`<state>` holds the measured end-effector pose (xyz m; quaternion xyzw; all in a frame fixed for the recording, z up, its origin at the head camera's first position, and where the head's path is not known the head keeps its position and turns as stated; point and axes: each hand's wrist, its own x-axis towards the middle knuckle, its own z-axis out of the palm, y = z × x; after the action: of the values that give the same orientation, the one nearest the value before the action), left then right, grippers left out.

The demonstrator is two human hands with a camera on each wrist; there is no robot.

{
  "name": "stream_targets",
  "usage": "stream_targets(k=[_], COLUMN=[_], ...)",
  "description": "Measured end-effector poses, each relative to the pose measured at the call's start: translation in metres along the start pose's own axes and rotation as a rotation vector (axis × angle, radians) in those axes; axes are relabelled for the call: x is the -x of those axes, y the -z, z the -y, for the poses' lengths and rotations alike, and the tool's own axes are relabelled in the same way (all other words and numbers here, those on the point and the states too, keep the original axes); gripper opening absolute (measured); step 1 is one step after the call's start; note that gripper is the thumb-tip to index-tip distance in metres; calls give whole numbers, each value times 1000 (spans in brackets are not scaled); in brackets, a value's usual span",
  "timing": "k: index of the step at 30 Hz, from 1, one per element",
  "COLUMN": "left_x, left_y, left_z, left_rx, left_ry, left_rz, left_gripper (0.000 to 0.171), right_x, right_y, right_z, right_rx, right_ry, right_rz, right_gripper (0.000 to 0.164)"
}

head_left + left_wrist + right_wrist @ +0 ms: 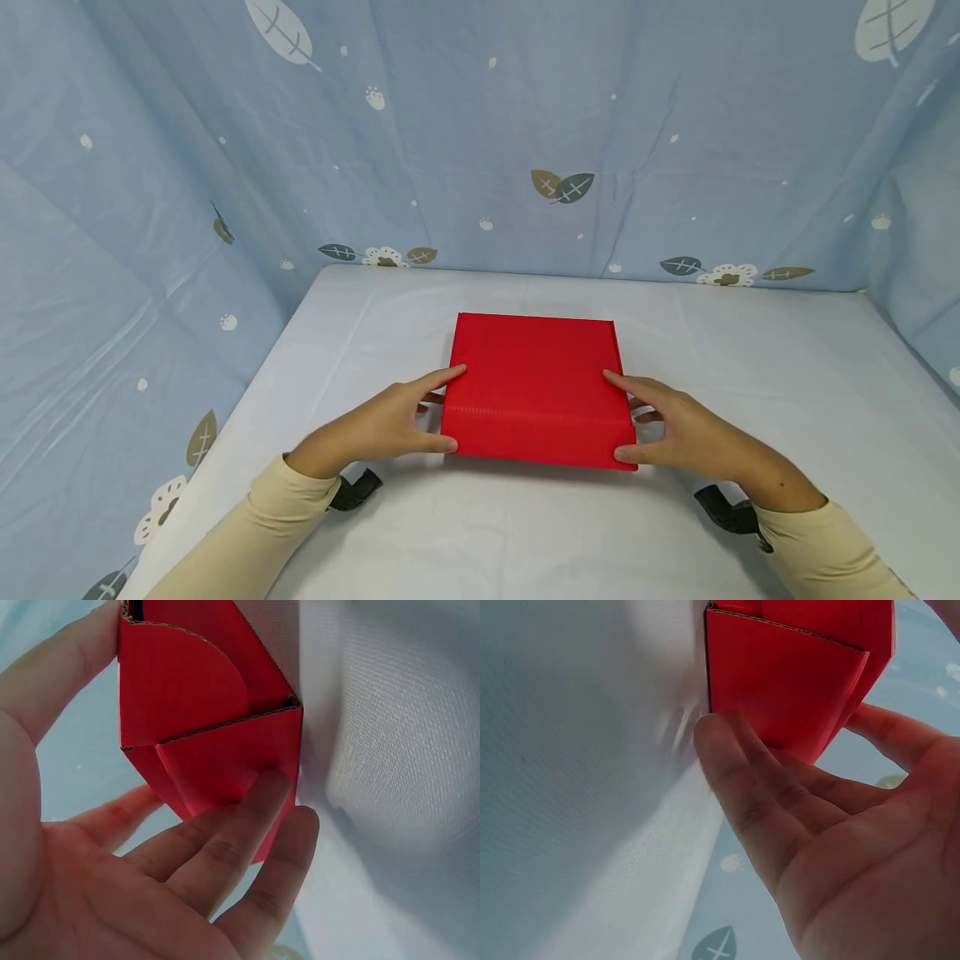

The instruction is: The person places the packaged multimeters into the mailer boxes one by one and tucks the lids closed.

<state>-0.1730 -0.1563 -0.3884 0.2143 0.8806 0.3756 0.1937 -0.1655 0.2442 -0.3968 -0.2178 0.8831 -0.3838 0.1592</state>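
Note:
A red cardboard box (536, 383) lies on the white cloth, its lid folded down. My left hand (382, 421) is at its left side. The left index fingertip touches the top edge and the thumb touches the near left corner. In the left wrist view, two fingers (251, 817) rest against the box's overlapping end flaps (217, 754). My right hand (675, 425) mirrors this on the right side, with index finger on the top edge and thumb at the near corner. In the right wrist view its fingers (739, 776) extend along the end panel (776, 682).
White cloth (487, 542) covers the table. Blue curtains (480, 125) printed with leaves and flowers hang behind it and on both sides. A black strap piece (356, 490) sticks out at the left wrist, and another black piece (726, 508) at the right wrist.

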Motion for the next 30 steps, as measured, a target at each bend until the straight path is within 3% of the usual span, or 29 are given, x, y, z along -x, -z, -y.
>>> stream_targets(k=[12,30], left_x=[-2,-2], left_y=[-6,-17], left_z=[-2,-12], left_rx=[-83,-385], left_ry=[74,91], left_rz=[-57,-176], left_gripper=[102,99], right_x=[-2,-3], right_y=[-3,-11], right_z=[2,11], right_rx=[48,268], right_ry=[-2,-26], right_rz=[-41,-95], right_gripper=[95,92])
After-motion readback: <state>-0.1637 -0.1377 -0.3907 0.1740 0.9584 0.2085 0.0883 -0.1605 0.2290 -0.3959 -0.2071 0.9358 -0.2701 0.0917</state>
